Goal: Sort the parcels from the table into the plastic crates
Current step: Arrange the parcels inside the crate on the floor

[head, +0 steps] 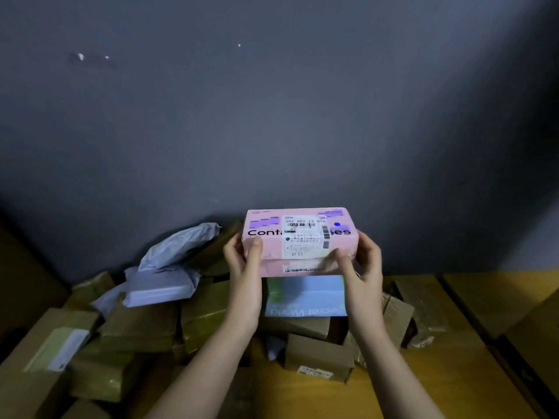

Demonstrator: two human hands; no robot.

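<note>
A pink box parcel [272, 246] with a white shipping label on top is held up in front of the grey wall, above the heap of parcels. My left hand [243, 261] grips its left end, thumb on the front face. At the right end my right hand [361, 263] grips the box, its thumb lying across the front lower edge. Below the box lies a light blue and green box [305, 294] on top of brown cardboard parcels [317, 355]. No plastic crate is in view.
The yellow table [447, 376] bears a heap of brown cardboard boxes [136, 328] and grey plastic mailers [163, 285] at left and centre. A dark grey wall [272, 116] stands close behind. More cardboard lies at the right edge [532, 337].
</note>
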